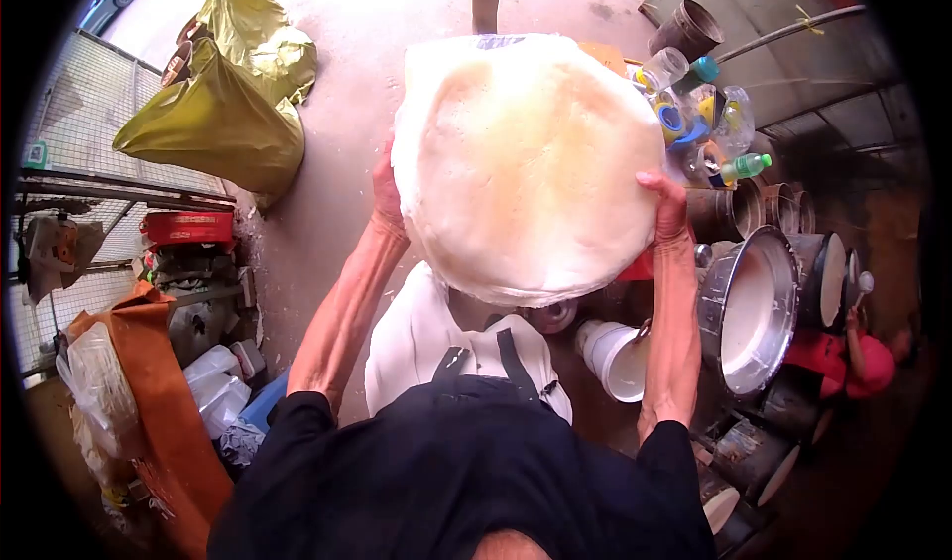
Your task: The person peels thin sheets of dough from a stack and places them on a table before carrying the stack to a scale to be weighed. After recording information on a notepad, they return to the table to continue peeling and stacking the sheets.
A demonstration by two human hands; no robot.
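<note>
Pale slab [531,173] (round, doughy-looking, one piece or several layers, can't tell) sits just past 12 o'clock from view centre, held out in front of the dark shirt [456,461].

Right hand [669,206]: gripping the slab's rim around 3–4 o'clock, thumb over the face, fingers curled behind it, opened about to the rim's thickness. Left hand [387,188]: has hold of the rim near 9 o'clock; fingers mostly hidden, so can't tell how far it's spread.

For a good hold, my read: carry the load on the fingers behind, thumbs light, since soft stuff probably dents. Hands want to be directly opposite; right looks a touch lower round the rim, so even that up or risk a twist. Support it, don't stretch it; pulling outward could tear the middle.

Clearance: plastic bottles [734,128] show just past the rim at 2 o'clock, white bucket [595,344] at 4, metal basin [712,307] a bit past 3. Depth gaps unclear, so keep tilts small.
</note>
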